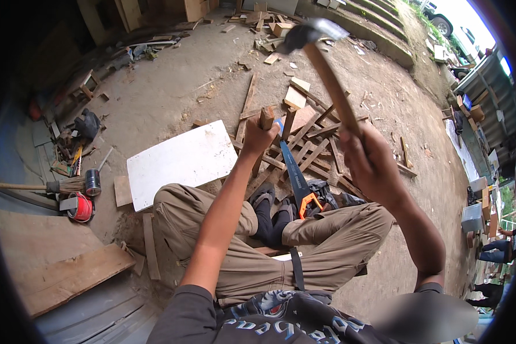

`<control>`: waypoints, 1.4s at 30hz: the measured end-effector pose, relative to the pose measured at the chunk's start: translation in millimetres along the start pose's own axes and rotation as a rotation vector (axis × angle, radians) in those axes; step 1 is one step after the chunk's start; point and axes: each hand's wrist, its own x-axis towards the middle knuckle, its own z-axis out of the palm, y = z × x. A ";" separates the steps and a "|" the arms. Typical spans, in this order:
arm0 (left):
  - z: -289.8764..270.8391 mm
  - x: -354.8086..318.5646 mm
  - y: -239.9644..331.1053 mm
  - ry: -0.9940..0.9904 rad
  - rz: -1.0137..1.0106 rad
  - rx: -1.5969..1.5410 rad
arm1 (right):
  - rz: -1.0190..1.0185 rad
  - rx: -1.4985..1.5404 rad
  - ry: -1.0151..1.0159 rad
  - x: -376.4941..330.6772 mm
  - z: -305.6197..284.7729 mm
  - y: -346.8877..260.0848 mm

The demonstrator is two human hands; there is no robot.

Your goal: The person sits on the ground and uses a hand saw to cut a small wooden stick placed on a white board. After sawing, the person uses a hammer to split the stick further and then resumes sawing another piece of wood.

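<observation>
Left fingers (261,135) curled round upright wood strip (266,116); right fingers (352,150) wrapped round hammer handle (333,83).

Around the smooth, matt, scuffed white board (180,163) show a hammer (330,83) of shiny metal and smooth wood to its upper right, a rough wooden stick (266,117) and a handsaw (294,172) of blue-finished metal and orange plastic to its right, matt cloth trousers (332,234) below, and a glossy metal can (93,182) to its left.

From my head, a fisheye camera looks down over my shirt (278,324), close by, to my left hand (260,137) and right hand (370,160), with the ground (180,77) stretching beyond.
</observation>
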 end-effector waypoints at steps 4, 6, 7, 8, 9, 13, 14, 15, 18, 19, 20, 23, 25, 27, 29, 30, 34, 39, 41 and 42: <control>2.8 0.0 -1.6 -0.046 -0.007 0.004 | -0.055 0.224 0.099 5.1 18.9 13.3; 8.7 -4.2 9.6 -0.070 -0.078 -0.067 | -0.231 -0.172 -0.007 0.3 25.8 52.0; 5.1 -4.1 14.1 -0.064 -0.108 -0.090 | 0.000 -0.170 -0.169 5.9 19.0 46.6; 3.7 -6.2 14.4 -0.043 -0.084 -0.082 | 0.245 -0.167 -0.327 7.4 11.5 36.2; 3.0 -7.9 14.6 -0.024 -0.061 -0.074 | 0.245 -0.096 -0.278 6.5 4.6 25.4; -7.0 -6.2 7.1 -0.072 -0.033 -0.033 | 0.138 0.275 0.020 16.1 -8.7 -6.5; -7.4 -7.0 6.5 -0.078 -0.056 -0.027 | 0.103 0.399 0.080 19.0 -9.3 -14.3; -8.1 -8.2 6.0 -0.083 -0.078 -0.020 | 0.078 0.489 0.099 20.6 -5.2 -16.5; 7.2 -7.3 15.8 -0.103 -0.067 -0.024 | -0.178 0.408 0.145 7.9 23.0 48.7; 4.8 -6.5 19.2 -0.090 -0.053 -0.011 | -0.040 0.098 -0.076 6.4 21.9 49.8; 2.3 -4.7 22.5 -0.102 -0.043 -0.009 | 0.100 -0.218 -0.291 6.6 19.4 48.3; -5.4 -8.0 22.7 -0.187 -0.060 0.001 | 0.348 -0.092 -0.311 13.9 -12.2 13.8; -4.6 -10.0 19.4 -0.170 -0.045 0.002 | 0.251 0.074 -0.155 15.1 -17.4 4.3; -5.9 -11.9 17.9 -0.180 -0.041 0.014 | 0.208 0.312 -0.091 16.6 -14.5 -4.7; -1.1 -10.0 16.5 -0.222 -0.031 0.015 | 0.050 0.388 -0.021 15.1 -6.2 5.7; 4.8 -10.4 16.2 -0.234 -0.031 -0.007 | -0.038 0.406 0.019 12.4 7.0 30.0; -1.5 -9.8 13.0 -0.277 -0.027 -0.008 | 0.503 -0.046 -0.317 10.5 -10.6 3.8; -6.6 -9.3 5.8 -0.270 -0.038 -0.008 | 0.276 0.506 -0.053 21.3 -46.2 -28.7; -2.4 -10.0 14.3 -0.278 -0.053 -0.037 | 0.069 0.586 0.098 23.4 -41.9 -30.2; 0.8 -12.0 15.3 -0.276 -0.043 -0.034 | -0.061 0.645 0.130 23.1 -31.9 -16.4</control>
